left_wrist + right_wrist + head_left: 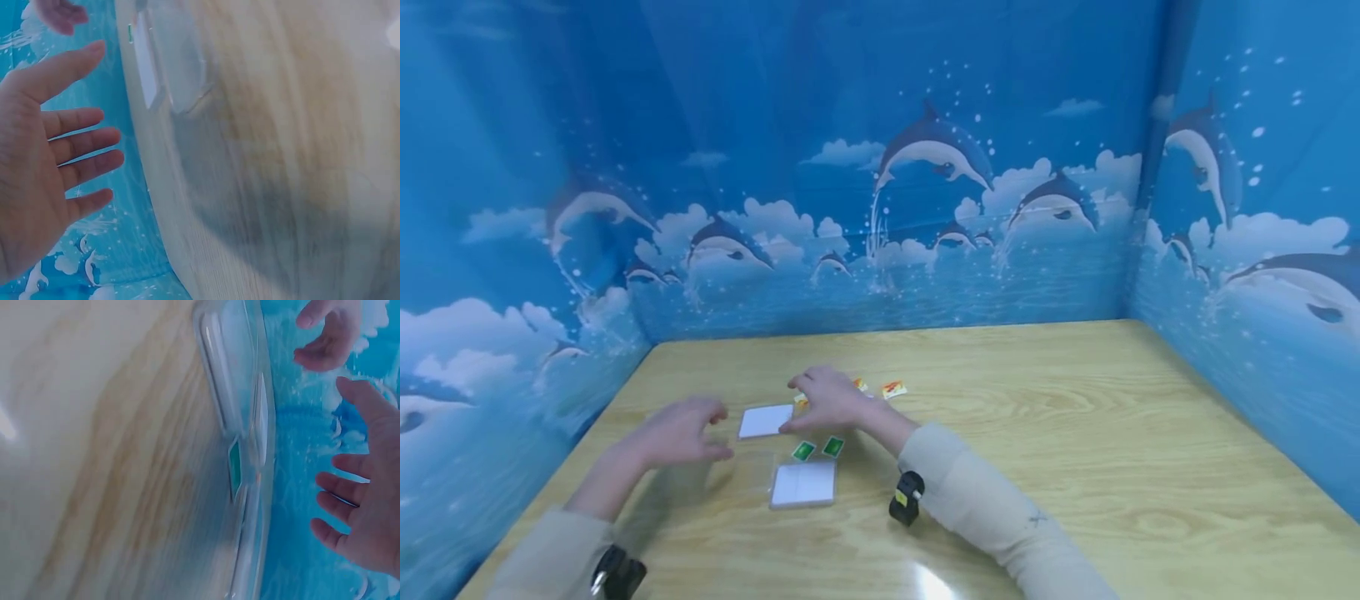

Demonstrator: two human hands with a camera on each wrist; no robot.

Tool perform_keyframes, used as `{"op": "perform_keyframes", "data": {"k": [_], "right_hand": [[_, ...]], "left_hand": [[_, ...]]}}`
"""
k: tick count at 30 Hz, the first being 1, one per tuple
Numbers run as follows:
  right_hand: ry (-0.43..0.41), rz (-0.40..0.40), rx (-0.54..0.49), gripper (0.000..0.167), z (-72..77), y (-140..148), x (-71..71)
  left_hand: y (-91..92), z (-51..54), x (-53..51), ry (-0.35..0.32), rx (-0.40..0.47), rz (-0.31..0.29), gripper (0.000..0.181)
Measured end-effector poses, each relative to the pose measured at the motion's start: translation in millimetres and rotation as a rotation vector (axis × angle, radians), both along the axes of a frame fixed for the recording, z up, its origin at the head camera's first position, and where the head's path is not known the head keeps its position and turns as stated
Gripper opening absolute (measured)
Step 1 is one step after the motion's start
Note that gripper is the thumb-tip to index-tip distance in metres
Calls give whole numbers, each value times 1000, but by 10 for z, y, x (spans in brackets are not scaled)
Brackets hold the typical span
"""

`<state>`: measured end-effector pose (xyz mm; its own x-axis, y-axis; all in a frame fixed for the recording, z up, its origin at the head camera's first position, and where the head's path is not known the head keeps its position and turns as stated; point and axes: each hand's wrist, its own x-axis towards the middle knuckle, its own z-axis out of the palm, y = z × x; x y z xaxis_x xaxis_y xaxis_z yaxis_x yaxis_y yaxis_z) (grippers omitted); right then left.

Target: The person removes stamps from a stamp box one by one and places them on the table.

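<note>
Two flat white rectangular pieces lie on the wooden table (1075, 433). My right hand (831, 402) hovers at the right edge of the farther white piece (766, 421), fingers apart; whether it touches is unclear. To the left, my left hand (681, 433) is held above the table with thumb and fingers spread, holding nothing. The nearer white piece (805, 484) has a clear flat plastic piece (754, 473) beside it. Between the white pieces lie two small green cards, a left one (803, 451) and a right one (832, 447). In the right wrist view my right hand (375, 494) holds nothing.
Small orange-and-yellow cards, including one at the right (893, 389), lie beyond my right forearm, some partly covered by the hand. A blue dolphin-print curtain (880, 167) borders the table's back and sides. Black wrist devices, such as the right one (907, 498), sit below both sleeves.
</note>
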<state>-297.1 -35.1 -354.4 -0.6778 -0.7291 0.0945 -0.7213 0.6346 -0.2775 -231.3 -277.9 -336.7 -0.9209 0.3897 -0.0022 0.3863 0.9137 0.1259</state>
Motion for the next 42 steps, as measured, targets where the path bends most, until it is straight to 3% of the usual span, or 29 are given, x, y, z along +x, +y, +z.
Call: {"op": "perform_keyframes", "data": {"k": [3,6,10,16,22,29,35,42], "right_hand": [[63,30,99,78,23,-73,87],[115,72,179,81,38,-155,170],[140,118,242,85,42,-253,285],[149,149,307,84,4,-365,436],[131,158,366,86,-58,-448,527],[169,177,437,89,-88,-532,590],[197,160,490,82,-121,-595,631],[191,144,459,63,-146,-626,643]], "left_hand": [[-2,-27,49,-22,-25,-40,61],[5,-87,91,0,-33,-96,64],[25,-166,131,41,-6,-161,69],[71,-222,195,42,-1,-201,78],[102,-269,232,20,-21,-190,80],[116,-265,242,18,-36,-180,61],[110,-263,240,41,-48,-219,50],[104,-274,201,44,-46,-229,44]]}}
